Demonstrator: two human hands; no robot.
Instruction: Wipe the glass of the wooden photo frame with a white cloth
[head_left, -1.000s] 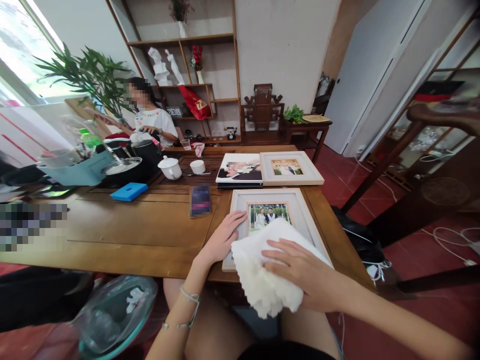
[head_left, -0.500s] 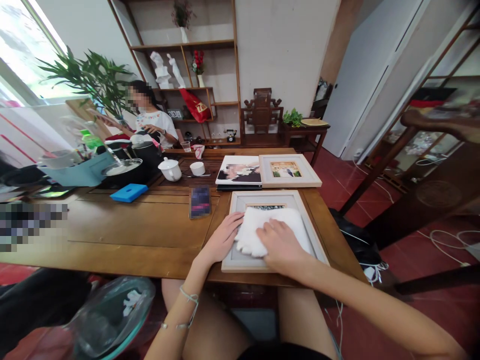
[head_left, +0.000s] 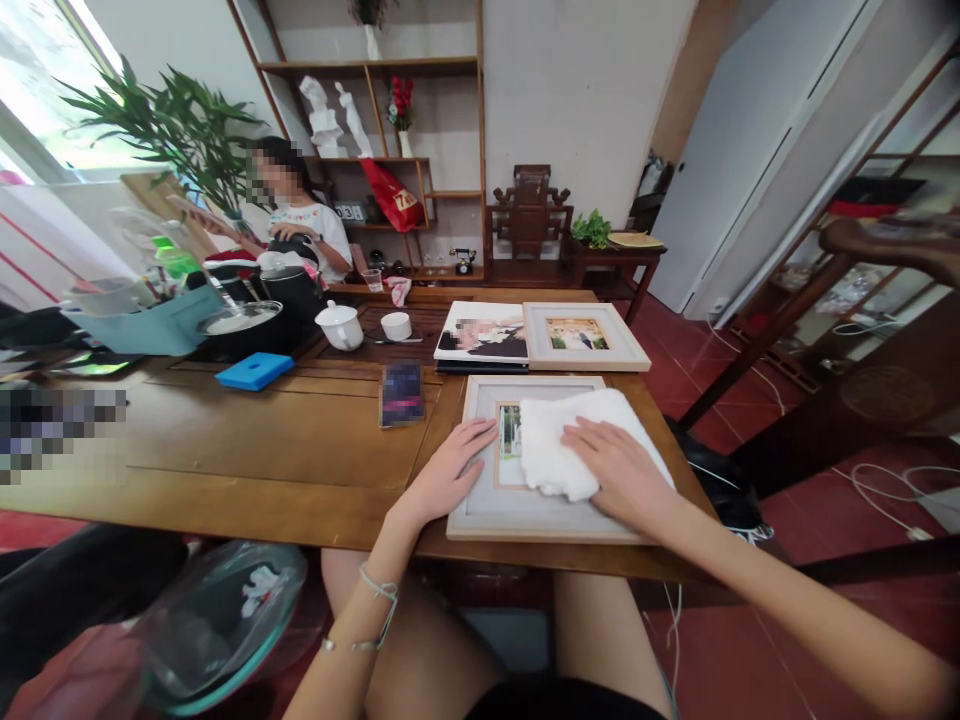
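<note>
In front of me a pale wooden picture frame (head_left: 480, 520) lies flat on the table, with a small photo (head_left: 510, 440) in its middle. A folded white cloth (head_left: 546, 440) covers the photo's right part and the frame's right side. My right hand (head_left: 626, 470) rests on this cloth, its fingers pressing and gripping it against the frame. Fingers stretched out, my left hand (head_left: 450, 470) lies open along the frame's left edge and holds nothing.
Behind the frame lie a photo book (head_left: 480, 335) and a second framed picture (head_left: 630, 350). Left of them are a phone-like object (head_left: 402, 393), a lidded white cup (head_left: 341, 327) and a blue block (head_left: 255, 371). A lined bin (head_left: 225, 640) stands below; a person (head_left: 319, 235) sits across the table.
My right hand has slid the white cloth to the right, uncovering the photo's left part. My left hand stays at the frame's left edge. The view has shifted slightly.
</note>
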